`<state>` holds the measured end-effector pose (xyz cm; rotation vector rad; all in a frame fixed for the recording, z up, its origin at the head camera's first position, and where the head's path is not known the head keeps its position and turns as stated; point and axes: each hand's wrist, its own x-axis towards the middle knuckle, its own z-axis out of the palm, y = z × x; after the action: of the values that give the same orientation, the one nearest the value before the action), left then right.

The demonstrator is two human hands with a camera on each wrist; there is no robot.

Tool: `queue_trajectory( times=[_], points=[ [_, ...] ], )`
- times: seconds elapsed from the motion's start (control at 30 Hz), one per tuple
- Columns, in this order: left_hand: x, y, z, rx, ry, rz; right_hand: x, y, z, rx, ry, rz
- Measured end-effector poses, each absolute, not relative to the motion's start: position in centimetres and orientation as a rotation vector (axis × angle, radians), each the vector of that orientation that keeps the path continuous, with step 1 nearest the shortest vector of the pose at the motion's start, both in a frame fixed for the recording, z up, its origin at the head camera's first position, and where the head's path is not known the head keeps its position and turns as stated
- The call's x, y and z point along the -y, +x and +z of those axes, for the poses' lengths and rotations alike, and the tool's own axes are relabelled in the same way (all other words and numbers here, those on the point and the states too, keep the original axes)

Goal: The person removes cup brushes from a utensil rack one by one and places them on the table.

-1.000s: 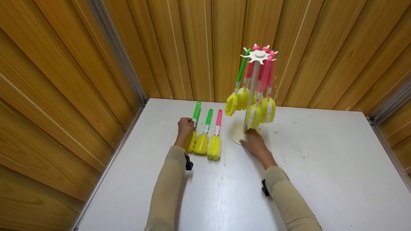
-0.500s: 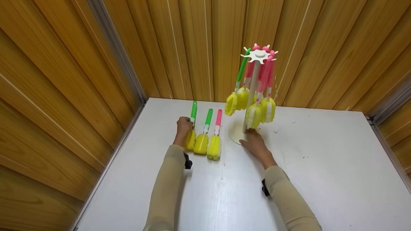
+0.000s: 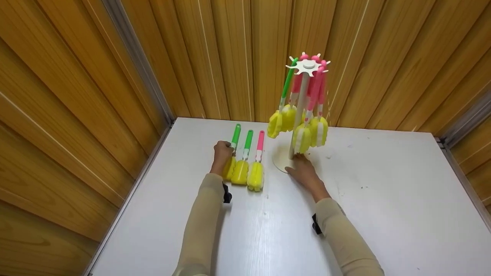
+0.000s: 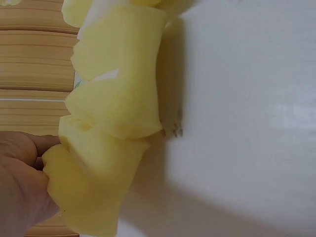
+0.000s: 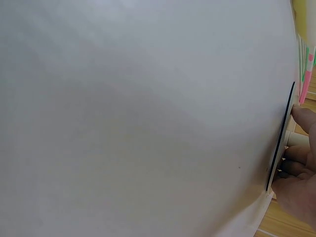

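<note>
In the head view my left hand (image 3: pixel 222 156) grips the neck of the leftmost sponge bottle brush, whose green handle (image 3: pixel 236 134) sticks out past the fingers. Its yellow sponge head (image 4: pixel 94 187) shows beside the hand in the left wrist view. Two more brushes lie to its right, one green-handled (image 3: pixel 248 139) and one pink-handled (image 3: pixel 261 140). My right hand (image 3: pixel 305 173) holds the round base (image 3: pixel 279 161) of a white stand, thumb on the disc and fingers curled near the pole (image 5: pixel 297 139). Several pink brushes and one green brush (image 3: pixel 287 84) hang from the stand's top.
The white table (image 3: pixel 268 237) ends at a wood-panelled wall (image 3: pixel 230 57) close behind the stand. Metal frame posts (image 3: pixel 142 57) mark the corners. Small dark specks (image 3: pixel 363 187) dot the tabletop to the right.
The left brush's handle swung slightly left, then back right and a little nearer, with my left hand on it. My right hand stays at the stand's base.
</note>
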<state>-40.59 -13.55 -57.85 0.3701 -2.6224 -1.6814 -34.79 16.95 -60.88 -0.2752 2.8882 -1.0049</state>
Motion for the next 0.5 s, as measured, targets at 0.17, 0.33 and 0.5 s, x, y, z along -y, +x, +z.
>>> queue_trajectory(
  times=[0.17,0.33,0.5],
  points=[
    [13.46,-40.68,-58.15,2.632,0.353,-1.678,-16.96,-34.82,-60.87,-2.894,-0.280,-1.011],
    [13.43,-40.54,-58.37,2.650,0.323,-1.644,-16.90,-34.80,-60.74,-2.898,-0.285,-1.002],
    [13.48,-40.46,-58.90,2.662,0.326,-1.571,-16.72,-34.90,-60.72,-2.899,-0.253,-0.988]
  ],
)
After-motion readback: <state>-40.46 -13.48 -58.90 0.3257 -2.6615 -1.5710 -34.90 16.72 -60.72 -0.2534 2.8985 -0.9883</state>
